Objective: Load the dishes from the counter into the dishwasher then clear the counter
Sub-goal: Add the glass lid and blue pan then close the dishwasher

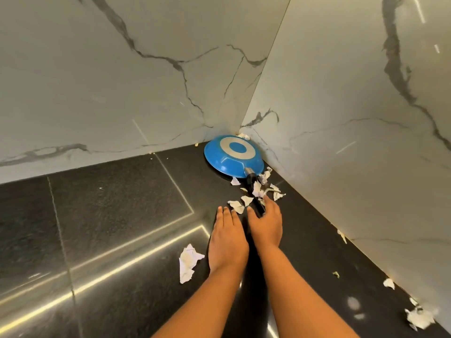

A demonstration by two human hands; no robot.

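Fingers (269,203) of your right hand (266,225) lie nearly straight over the near end of the black handle (251,179), thumb on one side and forefinger on the other. I cannot tell whether they have closed on it. Your left hand (227,240) sits just beside it at 9 o'clock, fingers straight and together, flat toward the dark counter (109,215) and holding nothing.

The blue pan (231,154) lies bottom-up at 12 o'clock from your hands, tucked into the corner where the two marble walls (122,81) meet. Its handle runs back toward you at about 5 o'clock from the bowl. Torn paper scraps (236,206) lie on and around the handle, a larger crumpled piece (188,262) lies at 8 o'clock of your left hand, and more (418,317) trail along the right wall.

To take the pan well, slide your right hand further up the handle and wrap all the fingers round it, not just the tips. Paper trapped under your palm would probably make the grip slip, so brush it clear first. Draw the pan toward 6 o'clock before lifting, so the rim clears the wall. Bring your left hand under the far rim as you turn it over. The dishwasher is not in view, and the scraps can wait for the clearing.
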